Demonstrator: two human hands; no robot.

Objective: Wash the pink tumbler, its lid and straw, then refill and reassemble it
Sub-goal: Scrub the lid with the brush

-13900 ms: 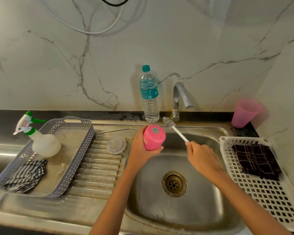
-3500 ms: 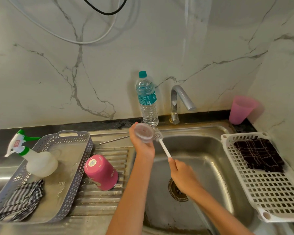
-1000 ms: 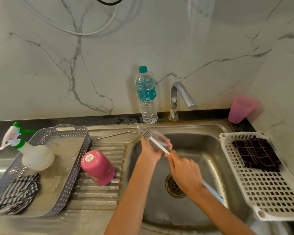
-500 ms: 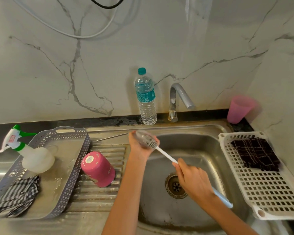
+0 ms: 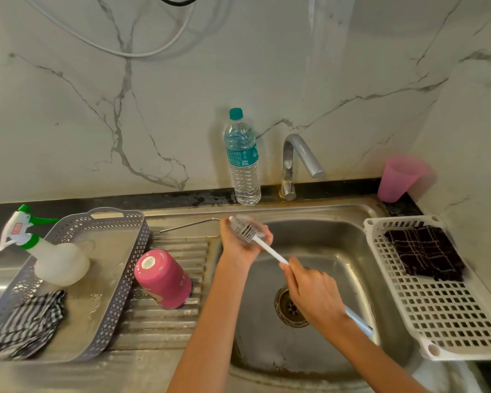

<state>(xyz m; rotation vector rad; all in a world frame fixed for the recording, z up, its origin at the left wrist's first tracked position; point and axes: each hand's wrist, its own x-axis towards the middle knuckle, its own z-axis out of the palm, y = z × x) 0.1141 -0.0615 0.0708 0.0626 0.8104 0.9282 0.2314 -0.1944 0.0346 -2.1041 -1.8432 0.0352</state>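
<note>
— Both hands busy?
— Yes. My left hand (image 5: pixel 237 245) grips the clear lid (image 5: pixel 260 226) over the sink (image 5: pixel 338 236). My right hand (image 5: pixel 313 295) is curled round the brush (image 5: pixel 270 251), bristles against the lid.
— And the tumbler (image 5: pixel 162 279)?
— Upside down, left of my left hand, with the straw (image 5: pixel 187 224) beyond it.

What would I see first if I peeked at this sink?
Over the basin, the left hand holds a clear lid and the right hand holds a white bottle brush against it. Then the bright pink tumbler, bottom up on the ridged draining board left of them.
</note>
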